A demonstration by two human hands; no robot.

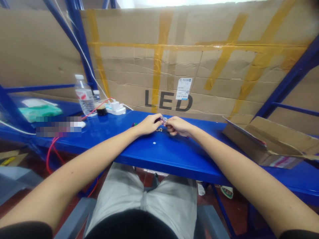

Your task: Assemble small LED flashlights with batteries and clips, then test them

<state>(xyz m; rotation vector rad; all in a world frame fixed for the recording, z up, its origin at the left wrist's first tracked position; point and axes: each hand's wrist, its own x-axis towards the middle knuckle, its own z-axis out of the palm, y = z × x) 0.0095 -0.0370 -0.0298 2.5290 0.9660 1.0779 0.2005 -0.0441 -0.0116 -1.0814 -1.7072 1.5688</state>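
My left hand (151,124) and my right hand (178,126) meet over the blue table (169,156). Between their fingertips is a small shiny metallic piece (164,120), too small and blurred to name, and the fingers of both hands are closed on it. Just below, several tiny gold-coloured pieces (159,129) lie on the table. Behind my left wrist sits a small green and dark item (134,124), partly hidden. A tiny purple thing (187,137) shows under my right wrist.
An open cardboard box (251,142) stands at the right. On the left are a water bottle (84,96), a small bottle with dark liquid (101,108), a white power strip (116,109), a red cable (51,152) and a green packet (40,113). Large cardboard (129,66) rises behind.
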